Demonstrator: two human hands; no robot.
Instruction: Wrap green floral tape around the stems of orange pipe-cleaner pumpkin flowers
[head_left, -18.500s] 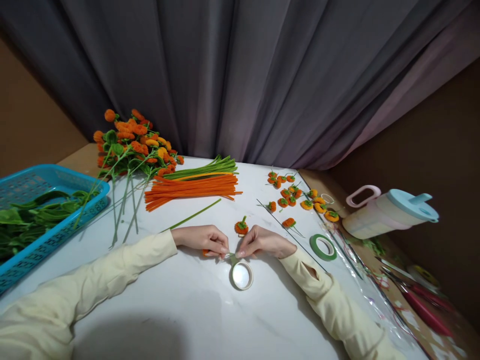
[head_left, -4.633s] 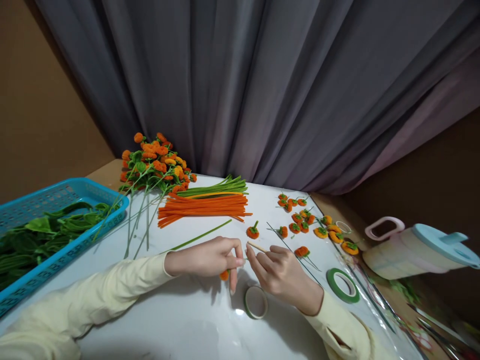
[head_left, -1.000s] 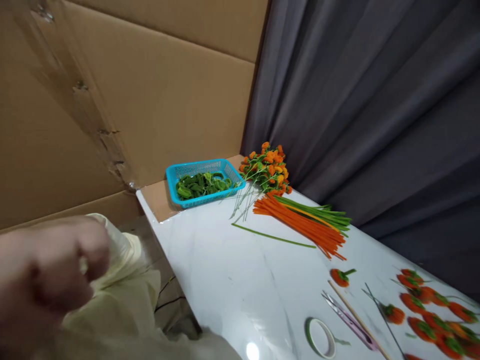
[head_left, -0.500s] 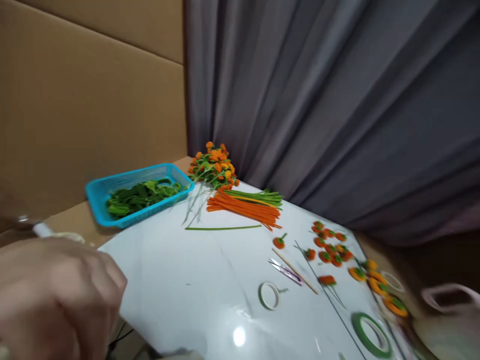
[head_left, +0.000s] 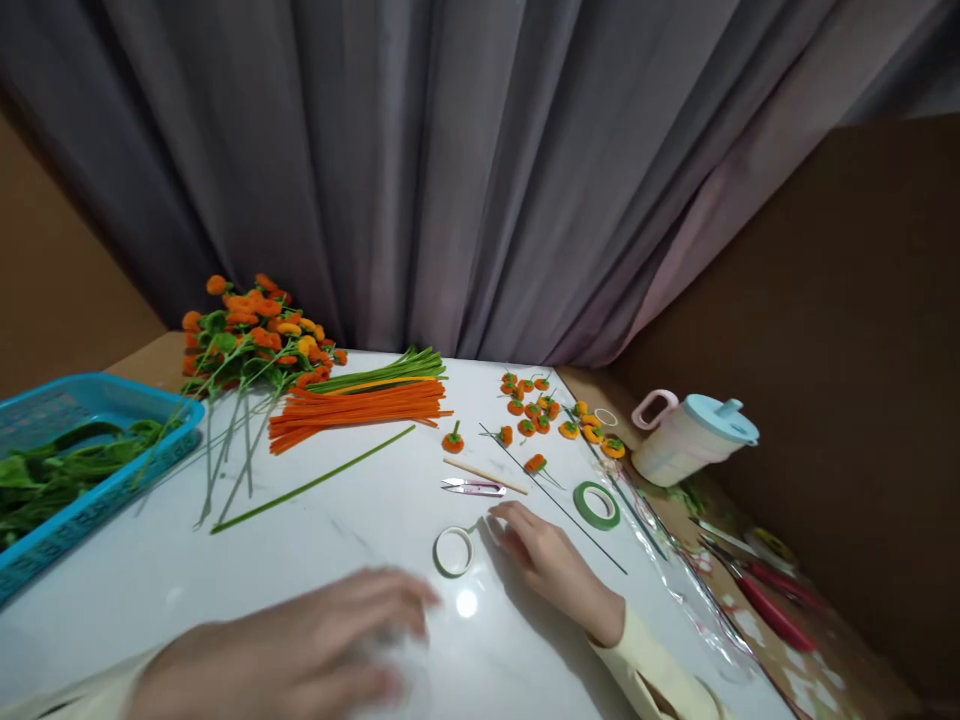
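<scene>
My left hand (head_left: pixel 292 645) hovers blurred over the white table (head_left: pixel 225 570) near its front edge, fingers stretched out and holding nothing. My right hand (head_left: pixel 547 560) lies flat on the table with its fingers apart, just right of a small roll of tape (head_left: pixel 454 551). Beyond the right hand lie small scissors (head_left: pixel 472 487), a thin wooden stick (head_left: pixel 485 475) and a single orange pipe-cleaner pumpkin (head_left: pixel 452 441). A green tape roll (head_left: pixel 597 504) sits to the right of them.
A blue basket of green leaves (head_left: pixel 67 470) stands at the left. Behind it lie a bunch of stemmed orange pumpkins (head_left: pixel 247 335), orange and green pipe cleaners (head_left: pixel 360 398), and several loose pumpkins (head_left: pixel 547 410). A lidded jug (head_left: pixel 694 437) stands at the right. A grey curtain hangs behind.
The view has swung back from the left to face the table. My left hand came down from close to the camera and opened; my right hand now rests by the tape roll.
</scene>
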